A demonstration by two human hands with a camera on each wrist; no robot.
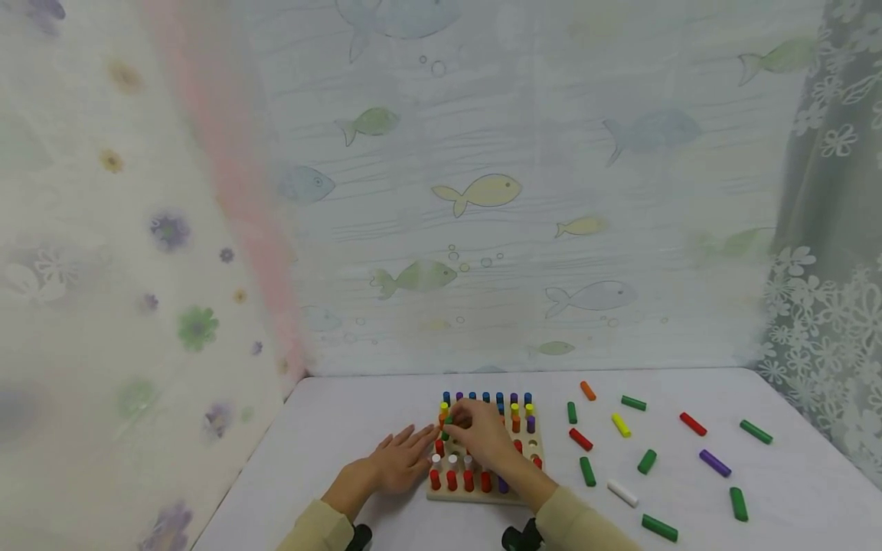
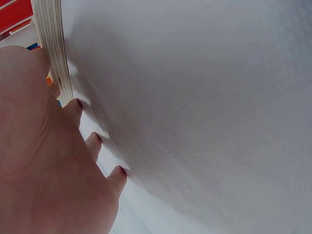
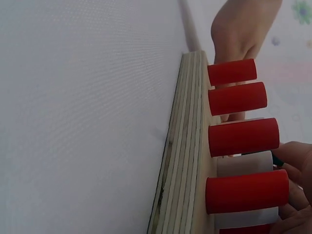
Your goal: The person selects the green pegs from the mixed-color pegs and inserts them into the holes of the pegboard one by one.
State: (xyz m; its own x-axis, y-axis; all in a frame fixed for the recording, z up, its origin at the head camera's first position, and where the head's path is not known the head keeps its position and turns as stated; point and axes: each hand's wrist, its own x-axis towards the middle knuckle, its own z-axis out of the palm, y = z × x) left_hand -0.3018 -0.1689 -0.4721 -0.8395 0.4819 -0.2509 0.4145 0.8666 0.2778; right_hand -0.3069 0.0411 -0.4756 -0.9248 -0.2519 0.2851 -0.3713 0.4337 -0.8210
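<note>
A wooden pegboard (image 1: pixel 475 496) lies on the table, with rows of upright coloured pegs. At its left side, my right hand (image 1: pixel 488 438) pinches a green peg (image 1: pixel 445 434) between thumb and fingers; whether the peg sits in a hole cannot be told. My left hand (image 1: pixel 400 464) rests on the table with fingers extended, against the board's left edge. In the left wrist view, fingertips (image 2: pixel 119 175) touch the white cloth beside the layered edge. Red pegs (image 3: pixel 243 136) line the near row in the right wrist view, white ones behind. My right hand hides the board's middle.
Loose pegs lie scattered on the white table to the right of the board: several green ones (image 1: pixel 659 528), red ones (image 1: pixel 693 424), a white one (image 1: pixel 623 493), a purple one (image 1: pixel 715 463), a yellow one (image 1: pixel 622 425) and an orange one (image 1: pixel 588 391). A fish-patterned curtain (image 1: pixel 551 306) hangs behind.
</note>
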